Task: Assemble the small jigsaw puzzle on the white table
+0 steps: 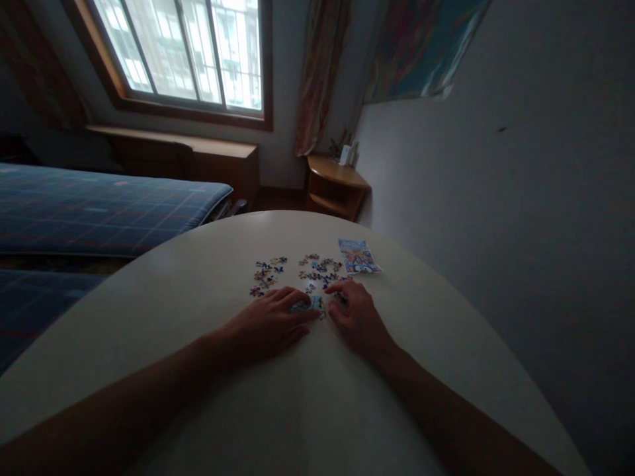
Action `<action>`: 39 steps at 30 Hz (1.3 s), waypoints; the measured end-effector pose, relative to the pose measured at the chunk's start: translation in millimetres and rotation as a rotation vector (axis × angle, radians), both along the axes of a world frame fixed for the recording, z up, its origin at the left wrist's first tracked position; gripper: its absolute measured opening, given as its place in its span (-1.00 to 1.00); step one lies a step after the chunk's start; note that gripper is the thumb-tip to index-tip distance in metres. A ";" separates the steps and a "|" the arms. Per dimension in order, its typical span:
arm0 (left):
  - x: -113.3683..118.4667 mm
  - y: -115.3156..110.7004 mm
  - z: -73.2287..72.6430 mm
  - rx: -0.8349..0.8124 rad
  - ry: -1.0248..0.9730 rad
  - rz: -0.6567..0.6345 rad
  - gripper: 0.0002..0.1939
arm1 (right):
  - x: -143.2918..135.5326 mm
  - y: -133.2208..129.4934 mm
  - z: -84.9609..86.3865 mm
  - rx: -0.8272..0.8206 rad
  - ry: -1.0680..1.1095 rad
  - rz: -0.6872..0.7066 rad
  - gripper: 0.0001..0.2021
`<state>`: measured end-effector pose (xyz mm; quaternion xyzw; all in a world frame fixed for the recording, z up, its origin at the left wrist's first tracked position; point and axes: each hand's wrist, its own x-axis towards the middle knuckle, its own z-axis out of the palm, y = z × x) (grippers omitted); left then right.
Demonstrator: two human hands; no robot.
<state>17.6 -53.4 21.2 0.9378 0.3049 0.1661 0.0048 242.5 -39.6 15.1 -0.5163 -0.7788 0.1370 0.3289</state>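
Note:
On the round white table (297, 231), my left hand (272, 322) lies with its fingers apart over the edge of a small joined section of puzzle (313, 303). To the right of that section is my right hand (358, 318), fingers bent and thumb apart from the index finger, close to some loose pieces. I see nothing held in either hand. One group of loose puzzle pieces (265, 275) is scattered beyond my left hand. Another group (323, 266) lies beyond my right hand. A printed picture sheet (358, 256) rests at the right of the pieces.
A bed with a blue plaid cover (109, 208) stands beyond the table's left side. A wooden corner shelf (337, 173) is past the far edge, beneath a curtain (322, 73). The wall (471, 198) runs along the right.

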 end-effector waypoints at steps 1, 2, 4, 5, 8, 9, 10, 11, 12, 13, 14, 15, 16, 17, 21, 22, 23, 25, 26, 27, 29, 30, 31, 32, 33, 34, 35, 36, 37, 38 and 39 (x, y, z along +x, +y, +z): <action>-0.2 0.2 -0.3 -0.004 -0.007 -0.004 -0.65 | 0.3 0.3 -0.6 -0.004 -0.002 0.002 -0.78; -0.5 0.6 -0.9 -0.006 -0.015 -0.006 -0.64 | 0.6 0.6 -1.3 -0.004 -0.003 0.006 -0.78; -1.0 1.7 -2.6 -0.008 -0.029 -0.012 -0.63 | 1.3 1.5 -3.3 0.005 -0.008 0.017 -0.75; -1.2 2.3 -3.6 -0.010 -0.034 -0.016 -0.64 | 1.7 2.1 -4.4 0.010 -0.012 0.020 -0.74; -2.0 4.3 -6.4 -0.026 -0.039 -0.028 -0.64 | 2.5 4.3 -7.4 0.014 -0.012 0.024 -0.73; -2.3 4.8 -7.2 -0.034 -0.037 -0.030 -0.64 | 2.8 5.1 -8.2 0.012 -0.008 0.027 -0.73; -2.5 5.2 -7.8 -0.041 -0.034 -0.033 -0.63 | 3.1 5.9 -8.8 0.011 0.000 0.031 -0.73; -2.8 5.4 -8.4 -0.047 -0.033 -0.036 -0.63 | 3.6 6.8 -9.1 0.010 0.008 0.036 -0.72; -2.9 5.6 -8.8 -0.052 -0.034 -0.039 -0.62 | 4.3 7.7 -9.3 0.011 0.018 0.038 -0.70; -3.1 5.6 -9.0 -0.055 -0.038 -0.040 -0.62 | 5.3 8.7 -9.1 0.014 0.026 0.035 -0.69; -3.2 5.6 -9.0 -0.057 -0.044 -0.041 -0.61 | 6.5 9.8 -8.8 0.022 0.028 0.029 -0.68; -3.2 5.5 -8.8 -0.058 -0.052 -0.041 -0.61 | 8.0 11.1 -8.1 0.035 0.021 0.024 -0.68; -3.3 5.4 -8.5 -0.058 -0.061 -0.041 -0.62 | 9.6 12.6 -7.3 0.055 0.006 0.016 -0.68; -3.3 5.4 -8.2 -0.060 -0.069 -0.040 -0.63 | 11.3 14.1 -6.3 0.079 -0.015 0.007 -0.68; -4.4 6.7 -8.3 -0.063 -0.114 0.017 -0.65 | 15.1 18.8 -2.0 0.151 -0.079 -0.037 -0.72; -4.8 7.2 -9.0 -0.064 -0.123 0.047 -0.63 | 14.7 18.8 -1.2 0.151 -0.084 -0.038 -0.73; -5.3 7.7 -9.9 -0.066 -0.126 0.076 -0.60 | 13.8 18.3 -0.4 0.149 -0.086 -0.032 -0.75; -5.9 8.5 -11.8 -0.082 -0.109 0.113 -0.52 | 10.6 16.0 0.5 0.143 -0.092 0.001 -0.78; -6.0 8.8 -12.6 -0.096 -0.090 0.119 -0.48 | 8.9 14.3 0.8 0.140 -0.099 0.024 -0.79; -6.1 9.0 -13.2 -0.109 -0.073 0.123 -0.46 | 7.2 12.5 1.0 0.138 -0.108 0.048 -0.78; -6.0 9.4 -13.9 -0.125 -0.060 0.144 -0.45 | 4.6 9.1 1.4 0.131 -0.132 0.092 -0.74; -5.8 9.7 -14.0 -0.125 -0.064 0.159 -0.46 | 3.8 7.5 1.7 0.125 -0.149 0.115 -0.72; -5.8 10.0 -14.0 -0.120 -0.073 0.173 -0.47 | 3.3 6.2 2.1 0.119 -0.164 0.136 -0.71; -5.7 10.3 -13.8 -0.109 -0.088 0.189 -0.48 | 2.9 5.1 2.5 0.114 -0.179 0.153 -0.70; -5.7 10.5 -13.7 -0.097 -0.102 0.204 -0.49 | 2.6 4.2 2.9 0.109 -0.194 0.165 -0.69; -5.6 10.6 -13.6 -0.085 -0.113 0.218 -0.51 | 2.4 3.4 3.2 0.105 -0.205 0.172 -0.68; -5.6 10.5 -13.5 -0.073 -0.118 0.236 -0.52 | 2.3 2.8 3.4 0.100 -0.212 0.173 -0.67; -5.5 10.4 -13.6 -0.061 -0.123 0.262 -0.54 | 2.2 2.3 3.5 0.094 -0.215 0.168 -0.66; -5.5 10.1 -13.9 -0.049 -0.127 0.292 -0.56 | 2.2 2.0 3.4 0.087 -0.215 0.162 -0.65; -5.3 9.8 -14.4 -0.039 -0.130 0.323 -0.58 | 2.3 1.9 3.1 0.077 -0.214 0.159 -0.65; -5.2 9.4 -15.1 -0.029 -0.133 0.353 -0.59 | 2.4 1.9 2.7 0.069 -0.213 0.157 -0.65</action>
